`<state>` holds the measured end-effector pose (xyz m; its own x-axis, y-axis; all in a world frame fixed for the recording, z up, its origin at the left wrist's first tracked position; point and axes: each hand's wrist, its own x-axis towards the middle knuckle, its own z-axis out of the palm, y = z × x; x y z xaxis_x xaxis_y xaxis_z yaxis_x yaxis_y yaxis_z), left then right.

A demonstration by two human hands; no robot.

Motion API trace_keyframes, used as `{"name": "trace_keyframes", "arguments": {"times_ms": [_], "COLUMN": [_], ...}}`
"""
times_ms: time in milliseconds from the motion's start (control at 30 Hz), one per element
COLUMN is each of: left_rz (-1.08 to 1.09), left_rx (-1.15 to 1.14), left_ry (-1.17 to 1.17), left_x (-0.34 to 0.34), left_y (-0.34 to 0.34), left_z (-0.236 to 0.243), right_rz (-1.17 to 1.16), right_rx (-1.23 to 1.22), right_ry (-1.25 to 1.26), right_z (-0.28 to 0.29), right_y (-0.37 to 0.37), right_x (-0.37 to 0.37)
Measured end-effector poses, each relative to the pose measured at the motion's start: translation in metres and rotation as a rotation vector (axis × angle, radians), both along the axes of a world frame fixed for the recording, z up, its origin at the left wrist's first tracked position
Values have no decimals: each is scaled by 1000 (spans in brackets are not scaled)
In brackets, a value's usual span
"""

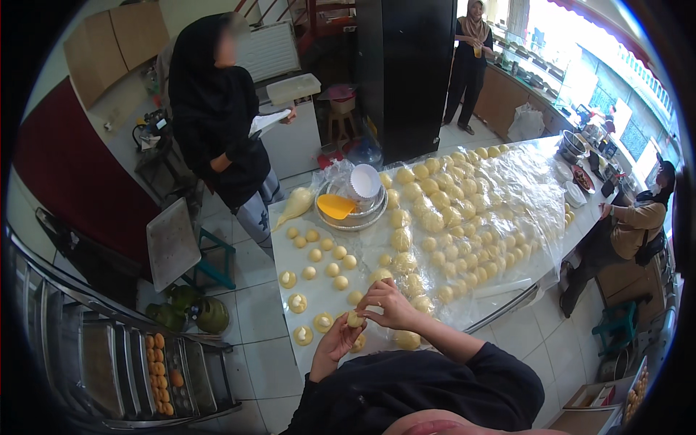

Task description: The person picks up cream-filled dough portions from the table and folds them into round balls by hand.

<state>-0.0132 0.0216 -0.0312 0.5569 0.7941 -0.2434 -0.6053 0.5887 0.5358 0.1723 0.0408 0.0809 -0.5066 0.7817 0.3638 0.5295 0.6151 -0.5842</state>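
Both hands meet over the near edge of the table around a small piece of pale yellow dough [354, 320]. My left hand [335, 342] cups it from below, while the fingers of my right hand [390, 304] pinch its upper side. Left of them lie flattened dough rounds [297, 303] topped with white filling. Farther off sit several small dough balls [332, 270] in loose rows. A filled piping bag [297, 204] rests at the table's left edge. Beside it, a metal bowl [362, 223] holds an orange scraper [336, 206] and a white ribbed cup [365, 180].
Clear plastic sheeting [507, 196] covers many dough balls on the right of the table [290, 250]. A rack with trays [101, 370] stands at lower left, near green gas cylinders [212, 314]. People stand at far left, at the back and at right.
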Motion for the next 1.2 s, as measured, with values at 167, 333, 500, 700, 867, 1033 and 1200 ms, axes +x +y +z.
{"name": "trace_keyframes", "arguments": {"times_ms": [167, 333, 500, 700, 867, 1033, 1200], "left_rz": [-121, -51, 359, 319, 270, 371, 433], "left_rx": [-13, -182, 356, 225, -23, 341, 402], "left_ry": [-131, -255, 356, 89, -63, 407, 392], "left_x": [4, 15, 25, 32, 36, 25, 37], "left_y": [-1, -3, -2, -7, -4, -1, -6], "left_z": [-1, 21, 51, 76, 29, 12, 54], "right_rz": [176, 212, -68, -115, -43, -290, -149], "right_rx": [-74, 239, 51, 43, 7, -108, 138], "right_ry": [-36, -100, 195, 265, 94, 256, -26], "right_z": [-3, 7, 17, 3, -11, -6, 26], "right_y": [11, 16, 2, 2, 10, -3, -3], "right_x": [10, 10, -3, -3, 7, -10, -4]}}
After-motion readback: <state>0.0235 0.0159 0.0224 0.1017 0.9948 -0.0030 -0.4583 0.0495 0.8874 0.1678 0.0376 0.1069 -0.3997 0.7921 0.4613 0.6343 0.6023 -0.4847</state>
